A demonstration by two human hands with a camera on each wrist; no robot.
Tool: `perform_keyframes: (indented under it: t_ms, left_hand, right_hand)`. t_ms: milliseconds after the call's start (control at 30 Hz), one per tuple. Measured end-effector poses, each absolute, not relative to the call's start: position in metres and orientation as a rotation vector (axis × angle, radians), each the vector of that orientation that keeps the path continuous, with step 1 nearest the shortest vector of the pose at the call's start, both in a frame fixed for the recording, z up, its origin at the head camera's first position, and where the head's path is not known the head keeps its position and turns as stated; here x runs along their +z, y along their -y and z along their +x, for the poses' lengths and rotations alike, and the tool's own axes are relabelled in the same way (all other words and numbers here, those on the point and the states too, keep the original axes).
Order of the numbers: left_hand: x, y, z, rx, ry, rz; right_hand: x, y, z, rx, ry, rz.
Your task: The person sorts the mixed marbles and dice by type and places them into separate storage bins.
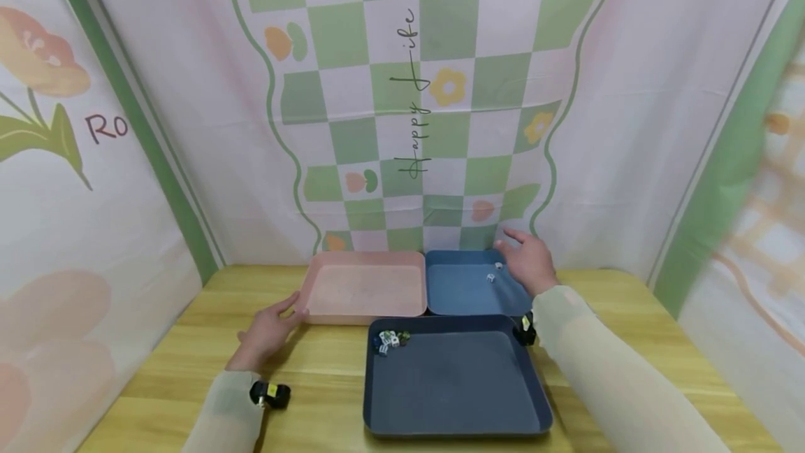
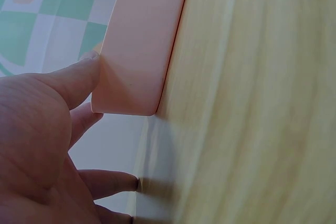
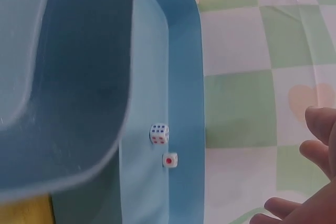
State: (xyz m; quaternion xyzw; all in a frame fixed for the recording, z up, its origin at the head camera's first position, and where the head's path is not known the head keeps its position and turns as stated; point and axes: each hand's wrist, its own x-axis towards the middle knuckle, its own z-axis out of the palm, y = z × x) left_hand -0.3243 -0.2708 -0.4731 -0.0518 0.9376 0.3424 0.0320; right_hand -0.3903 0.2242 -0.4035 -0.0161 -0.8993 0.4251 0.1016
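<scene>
Head view, blue tray (image 1: 462, 292), wood-grain table (image 1: 327, 397), checked cloth (image 1: 443, 135) behind

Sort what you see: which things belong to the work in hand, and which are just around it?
Probably the job:
pink tray, touched by the left hand
blue tray with two white dice, right hand near it
dark tray with small mixed pieces

Probably surroundings:
wooden table
patterned cloth
wrist cameras

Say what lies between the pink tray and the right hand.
In the head view, the blue tray lies between the pink tray and the right hand, with two white dice in it.
</scene>
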Motion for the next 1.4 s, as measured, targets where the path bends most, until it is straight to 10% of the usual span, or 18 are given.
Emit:
perform_keyframes:
  t_ms: [1400]
  left_hand:
    - [-0.478, 0.272, -0.329, 1.015, -2.909, -0.154]
  right_hand:
    - [-0.431, -0.070, -0.312, 0.966, 2.834, 0.777]
